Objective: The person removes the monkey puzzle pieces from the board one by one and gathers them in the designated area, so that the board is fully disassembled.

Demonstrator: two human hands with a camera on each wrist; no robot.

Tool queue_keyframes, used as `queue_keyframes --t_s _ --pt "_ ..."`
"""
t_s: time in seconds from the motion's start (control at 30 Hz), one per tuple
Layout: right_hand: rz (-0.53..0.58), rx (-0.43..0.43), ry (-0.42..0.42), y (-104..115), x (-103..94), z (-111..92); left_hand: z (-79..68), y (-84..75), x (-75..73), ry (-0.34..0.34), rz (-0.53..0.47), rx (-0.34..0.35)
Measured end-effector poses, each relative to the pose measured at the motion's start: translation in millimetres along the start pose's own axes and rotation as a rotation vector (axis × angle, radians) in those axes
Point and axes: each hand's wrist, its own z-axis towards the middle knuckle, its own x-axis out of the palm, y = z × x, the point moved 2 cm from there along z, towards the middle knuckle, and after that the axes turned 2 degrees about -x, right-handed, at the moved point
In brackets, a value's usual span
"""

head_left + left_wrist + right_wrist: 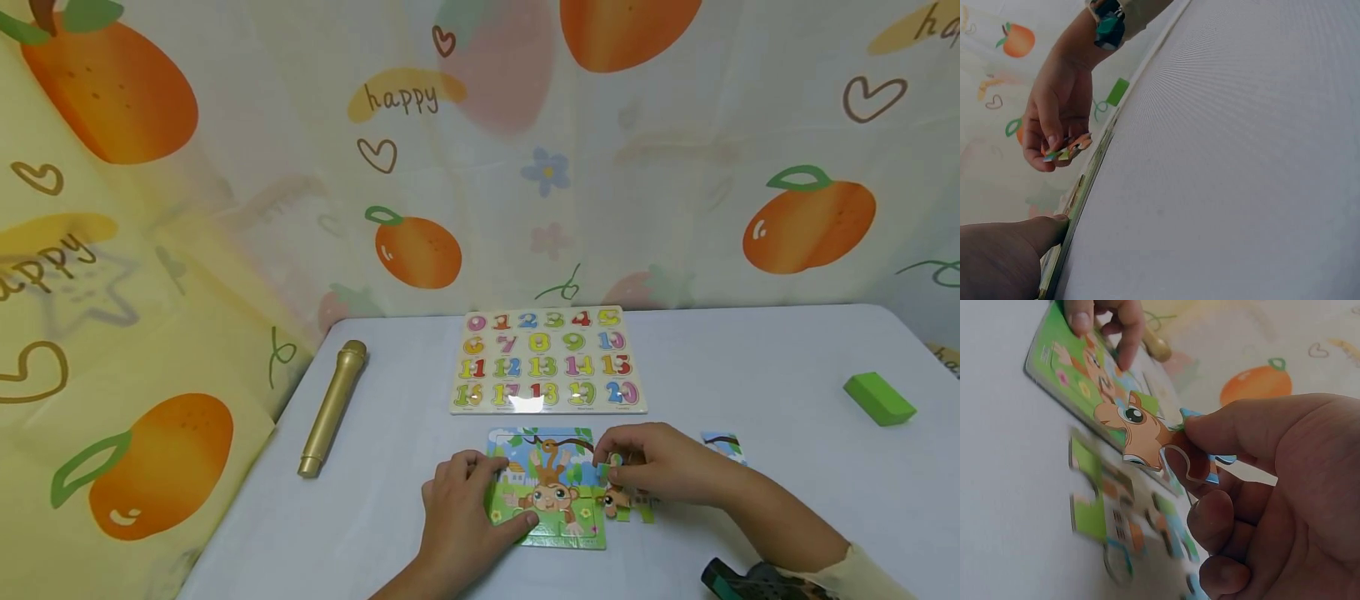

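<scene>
A monkey jigsaw puzzle lies flat on the table in the head view. My left hand rests over its left side, the thumb across the lower part and a finger on the upper left. Just off the puzzle's right side, my right hand pinches a puzzle piece between thumb and fingers. That piece has a brown animal face with one large eye, plus green and blue bits. Below it in the right wrist view lie several loose puzzle pieces, blurred; another loose piece shows beyond my right forearm.
A number board with coloured numerals lies right behind the puzzle. To the left is a gold microphone-shaped stick, and a green block sits far right. A fruit-print curtain hangs behind the white table.
</scene>
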Motion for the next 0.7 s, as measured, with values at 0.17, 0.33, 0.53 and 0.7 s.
queue_keyframes --t_s 0.17,0.33,0.53,0.7 --pt "-0.01 -0.006 -0.007 -9 -9.6 -12 -0.9 -0.7 -0.9 0.001 -0.003 -0.001" --pt "-0.03 0.015 -0.015 -16 -18.5 -24 -0.7 -0.5 -0.9 0.005 -0.002 -0.003" --pt "-0.035 0.029 -0.012 -25 -27.2 -37 -0.3 0.2 -0.5 0.007 -0.003 -0.004" --pt "-0.041 0.05 0.005 -34 -32.0 -46 -0.2 0.4 -0.2 0.012 -0.002 -0.004"
